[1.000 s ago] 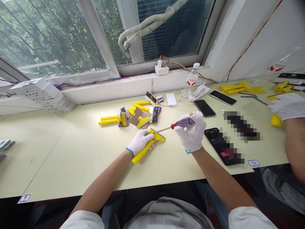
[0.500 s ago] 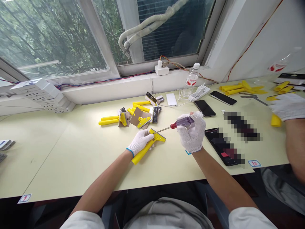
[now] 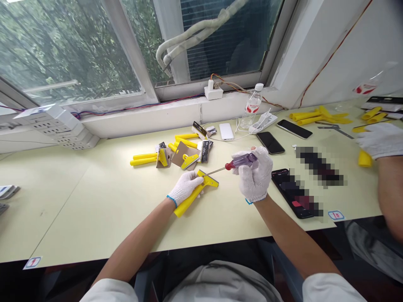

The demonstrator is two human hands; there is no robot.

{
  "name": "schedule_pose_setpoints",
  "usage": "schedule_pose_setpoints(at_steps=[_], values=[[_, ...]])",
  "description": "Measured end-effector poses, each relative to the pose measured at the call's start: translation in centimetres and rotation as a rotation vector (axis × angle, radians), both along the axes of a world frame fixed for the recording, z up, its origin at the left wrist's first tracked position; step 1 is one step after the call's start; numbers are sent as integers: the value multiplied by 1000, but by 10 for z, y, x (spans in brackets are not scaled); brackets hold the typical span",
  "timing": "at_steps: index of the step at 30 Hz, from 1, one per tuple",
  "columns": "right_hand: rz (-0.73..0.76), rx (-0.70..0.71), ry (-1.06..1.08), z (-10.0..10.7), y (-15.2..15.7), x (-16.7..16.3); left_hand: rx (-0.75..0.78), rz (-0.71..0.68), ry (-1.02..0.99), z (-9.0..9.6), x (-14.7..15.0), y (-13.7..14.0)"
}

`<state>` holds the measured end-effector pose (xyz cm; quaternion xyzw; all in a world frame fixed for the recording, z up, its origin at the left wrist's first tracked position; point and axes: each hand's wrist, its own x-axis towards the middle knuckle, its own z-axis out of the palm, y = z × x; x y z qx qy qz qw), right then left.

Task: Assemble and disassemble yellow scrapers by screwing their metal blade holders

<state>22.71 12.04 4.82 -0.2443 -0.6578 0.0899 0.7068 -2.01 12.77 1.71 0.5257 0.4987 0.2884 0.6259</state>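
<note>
One yellow scraper (image 3: pixel 192 198) over the table (image 3: pixel 126 218), left hand (image 3: pixel 185 187) gripping it, handle (image 3: pixel 181 208) near-left, head (image 3: pixel 211 181) far-right, screwdriver (image 3: pixel 242 161) clasped by right hand (image 3: pixel 256 176), tip leftward, one capped bottle (image 3: pixel 252 107), contents unclear.

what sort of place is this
Probably a small workshop or assembly room: the gloved left hand holds a yellow scraper, the right hand a screwdriver, and a co-worker's gloved hand is near more yellow parts.

The left hand (image 3: pixel 185 186) partly hides the yellow scraper (image 3: pixel 190 201) — a co-worker's arm (image 3: pixel 390 188) is cropped.
</note>
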Motion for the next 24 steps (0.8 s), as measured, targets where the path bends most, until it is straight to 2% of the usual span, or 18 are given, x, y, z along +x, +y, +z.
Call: schedule_pose_setpoints(at_steps=[7, 13, 17, 24], values=[[-190, 83, -3, -1, 9, 0, 13, -4, 10, -3, -1, 1], [16, -55, 27, -2, 1, 0, -5, 10, -5, 1, 0, 0], [40, -63, 31, -4, -2, 1, -6, 9, 5, 2, 1, -1], [-171, 80, -32, -6, 8, 0, 9, -5, -4, -4, -1, 1]])
